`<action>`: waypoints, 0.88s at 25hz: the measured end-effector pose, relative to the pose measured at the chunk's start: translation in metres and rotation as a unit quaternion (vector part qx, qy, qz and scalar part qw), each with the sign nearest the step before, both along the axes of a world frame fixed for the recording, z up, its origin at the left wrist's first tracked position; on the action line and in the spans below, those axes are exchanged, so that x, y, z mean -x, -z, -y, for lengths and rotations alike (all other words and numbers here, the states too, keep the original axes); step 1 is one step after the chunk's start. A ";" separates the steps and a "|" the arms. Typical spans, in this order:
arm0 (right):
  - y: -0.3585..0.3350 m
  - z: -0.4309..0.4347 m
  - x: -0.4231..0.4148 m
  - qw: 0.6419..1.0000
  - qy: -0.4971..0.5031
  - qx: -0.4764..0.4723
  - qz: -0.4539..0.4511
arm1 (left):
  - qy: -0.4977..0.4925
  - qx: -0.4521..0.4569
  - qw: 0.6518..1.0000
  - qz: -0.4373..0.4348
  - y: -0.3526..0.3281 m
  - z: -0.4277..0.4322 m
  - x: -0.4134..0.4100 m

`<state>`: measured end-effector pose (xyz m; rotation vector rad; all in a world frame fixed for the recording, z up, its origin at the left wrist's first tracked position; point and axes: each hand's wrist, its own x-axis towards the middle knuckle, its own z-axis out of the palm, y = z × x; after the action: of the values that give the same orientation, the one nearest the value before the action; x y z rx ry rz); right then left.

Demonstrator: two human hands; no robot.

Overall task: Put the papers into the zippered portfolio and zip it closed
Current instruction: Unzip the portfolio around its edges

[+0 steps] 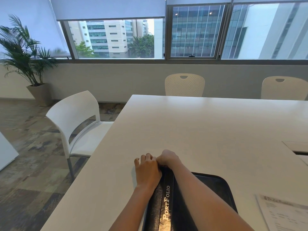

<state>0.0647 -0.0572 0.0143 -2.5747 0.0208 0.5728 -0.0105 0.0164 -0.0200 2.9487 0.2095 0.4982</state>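
Observation:
A black zippered portfolio (168,202) with "PortFolio" in gold letters on its spine lies on the white table (191,127) at the near edge. My left hand (146,170) rests on its far left corner, fingers curled over the edge. My right hand (167,158) is closed at the same far corner, right beside the left; what it pinches is hidden, so the zipper pull cannot be seen. A stack of printed papers (283,212) lies on the table to the right of the portfolio, apart from it.
A white chair (75,120) stands at the table's left side, two cream chairs (184,85) (283,88) at the far side. A cable hatch (298,148) is set in the tabletop at right. A potted palm (28,64) stands by the windows.

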 end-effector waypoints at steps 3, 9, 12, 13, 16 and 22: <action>0.002 0.003 0.002 1.000 0.004 0.003 0.014 | 0.009 0.001 1.000 0.004 -0.001 0.001 0.000; 0.003 0.011 0.015 0.996 0.039 0.059 0.054 | -0.004 -0.010 1.000 0.029 -0.001 0.003 0.002; 0.000 0.015 0.020 0.996 0.048 0.055 0.051 | -0.006 -0.004 0.999 0.039 0.000 0.005 0.003; 0.000 0.015 0.021 0.996 0.051 0.052 0.049 | -0.008 0.000 0.999 0.043 0.000 0.006 0.003; -0.001 0.020 0.022 0.997 0.061 0.038 0.042 | -0.015 0.019 0.998 0.062 0.002 0.009 0.004; -0.002 0.015 0.018 0.999 0.026 0.010 0.017 | -0.027 0.063 0.995 0.075 0.002 0.012 0.003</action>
<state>0.0463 -0.0722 0.0163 -2.5939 0.0832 0.5118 -0.0134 0.0048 -0.0220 2.7749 0.2934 0.6834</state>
